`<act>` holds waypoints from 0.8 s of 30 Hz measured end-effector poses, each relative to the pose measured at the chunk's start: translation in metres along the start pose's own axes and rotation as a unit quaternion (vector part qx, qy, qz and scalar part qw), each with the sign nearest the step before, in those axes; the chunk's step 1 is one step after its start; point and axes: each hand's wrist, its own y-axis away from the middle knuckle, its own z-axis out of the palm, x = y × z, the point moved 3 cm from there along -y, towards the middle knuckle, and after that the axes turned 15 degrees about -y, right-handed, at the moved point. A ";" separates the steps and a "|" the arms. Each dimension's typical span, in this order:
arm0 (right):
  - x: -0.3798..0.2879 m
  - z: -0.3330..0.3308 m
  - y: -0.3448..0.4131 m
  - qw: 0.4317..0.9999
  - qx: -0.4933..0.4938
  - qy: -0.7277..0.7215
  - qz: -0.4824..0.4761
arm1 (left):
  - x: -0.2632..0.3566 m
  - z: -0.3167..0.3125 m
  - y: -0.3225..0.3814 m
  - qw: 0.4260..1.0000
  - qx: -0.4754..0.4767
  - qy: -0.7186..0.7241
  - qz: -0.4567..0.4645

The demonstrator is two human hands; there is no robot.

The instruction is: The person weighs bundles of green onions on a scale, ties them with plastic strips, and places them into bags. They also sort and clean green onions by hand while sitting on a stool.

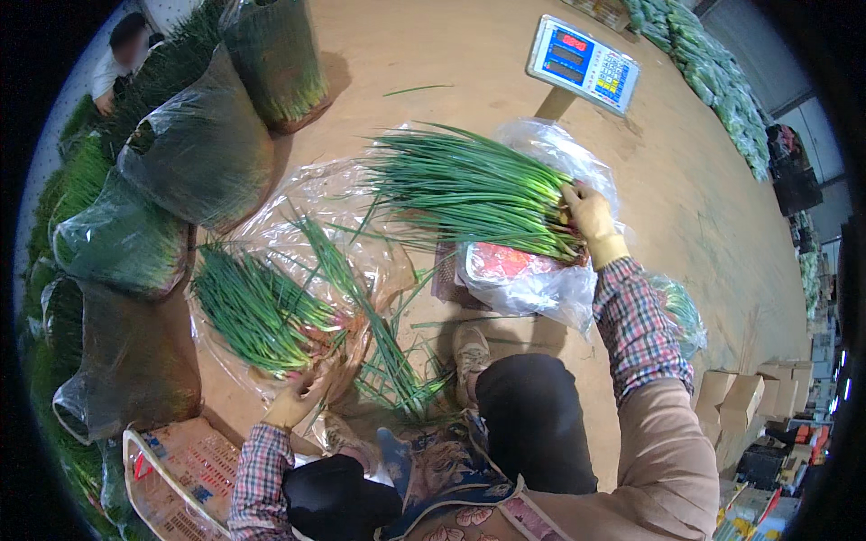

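Observation:
A large bunch of green onions (467, 186) lies on the plastic-covered pan of a digital scale, leaves pointing left. My right hand (592, 213), in a pale glove, touches its root end. The scale's display (583, 65) stands on a post behind the pan. To the left, a smaller pile of green onions (257, 304) rests on a clear plastic sheet (291, 196) on the floor. At the root end of that pile is my gloved left hand (294, 402); its fingers are partly hidden, and whether they grip a stalk is unclear. Loose green leaves (399, 379) lie between my feet.
Tall clear bags of green onions (203, 149) line the left side, with a person (125, 57) behind them. A plastic crate (183, 466) is at lower left. A bagged bunch (676, 314) sits right of my arm. Cardboard boxes (741, 402) stand at far right.

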 end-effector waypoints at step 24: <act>-0.047 0.132 -0.071 0.901 -0.119 0.353 -0.221 | 0.186 -0.011 0.016 0.972 0.052 -0.143 0.181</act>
